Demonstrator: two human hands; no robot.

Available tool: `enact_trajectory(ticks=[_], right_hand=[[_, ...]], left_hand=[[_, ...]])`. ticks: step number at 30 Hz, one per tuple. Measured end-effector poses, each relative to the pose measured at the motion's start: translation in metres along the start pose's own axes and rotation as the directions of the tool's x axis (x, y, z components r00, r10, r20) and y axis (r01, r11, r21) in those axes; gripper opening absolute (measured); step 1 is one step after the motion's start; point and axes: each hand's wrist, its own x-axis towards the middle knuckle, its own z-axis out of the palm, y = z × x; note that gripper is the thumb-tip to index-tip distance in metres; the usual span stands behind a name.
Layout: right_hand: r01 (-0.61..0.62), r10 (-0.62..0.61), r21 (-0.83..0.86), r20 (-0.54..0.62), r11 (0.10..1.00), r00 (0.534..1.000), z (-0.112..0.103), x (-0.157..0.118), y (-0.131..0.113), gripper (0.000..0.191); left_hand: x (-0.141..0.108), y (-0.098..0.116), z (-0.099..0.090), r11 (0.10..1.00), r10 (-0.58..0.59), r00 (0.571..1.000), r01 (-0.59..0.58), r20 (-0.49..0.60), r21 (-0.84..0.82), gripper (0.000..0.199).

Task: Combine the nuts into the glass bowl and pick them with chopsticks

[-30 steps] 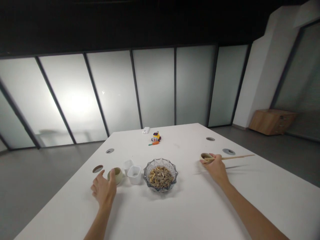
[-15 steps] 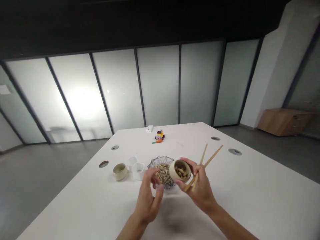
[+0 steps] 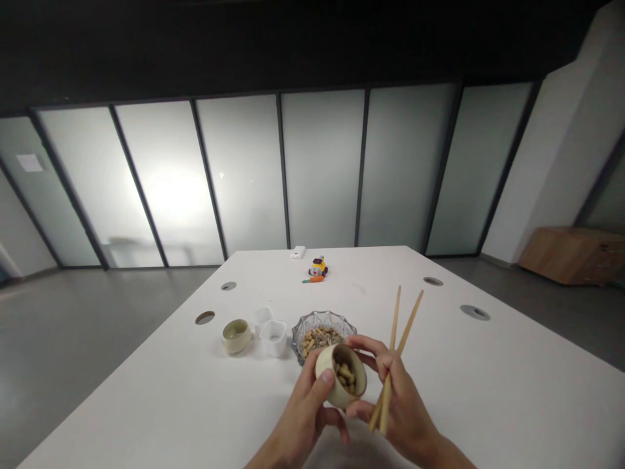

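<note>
I hold a small beige cup of peanuts (image 3: 342,381) tilted above the white worktop (image 3: 488,384), just in front of the glass bowl of seeds (image 3: 322,333). My left hand (image 3: 303,417) wraps its side, thumb on the rim. My right hand (image 3: 403,410) touches the cup and clamps a pair of wooden chopsticks (image 3: 396,352) pointing upward.

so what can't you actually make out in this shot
- Head view: the near wall of the glass bowl and part of its seeds, hidden by the small cup held in both hands.
- The cup's underside, covered by the left hand and right hand.
- The lower ends of the chopsticks, hidden in the right hand.
- The toy at the far edge, too small to identify.
</note>
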Motion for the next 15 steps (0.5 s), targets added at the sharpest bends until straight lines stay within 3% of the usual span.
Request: enact_trajectory(ticks=[3,7,9,11,15], right_hand=[[0.022,-0.026,-0.052,-0.075,0.998,0.997,-0.009,0.007,0.011,0.049],[-0.046,0.019,-0.203,-0.13,0.978,0.991,-0.019,0.013,0.029,0.039],[-0.109,0.082,-0.244,-0.12,0.964,0.989,-0.021,0.013,0.036,0.034],[-0.193,0.173,-0.253,-0.099,0.948,0.98,-0.021,0.011,0.041,0.035],[-0.304,0.294,-0.218,-0.08,0.927,0.953,-0.018,0.009,0.044,0.037]], left_hand=[[0.003,0.012,-0.005,0.996,0.054,0.983,-0.042,-0.173,0.076,0.066],[0.015,0.034,-0.025,0.914,0.216,0.892,-0.041,-0.398,0.404,0.07],[0.024,0.043,-0.036,0.782,0.296,0.854,0.041,-0.428,0.621,0.073],[0.033,0.051,-0.043,0.612,0.353,0.847,0.112,-0.397,0.783,0.067],[0.049,0.064,-0.044,0.253,0.381,0.889,0.166,-0.256,0.953,0.059]])
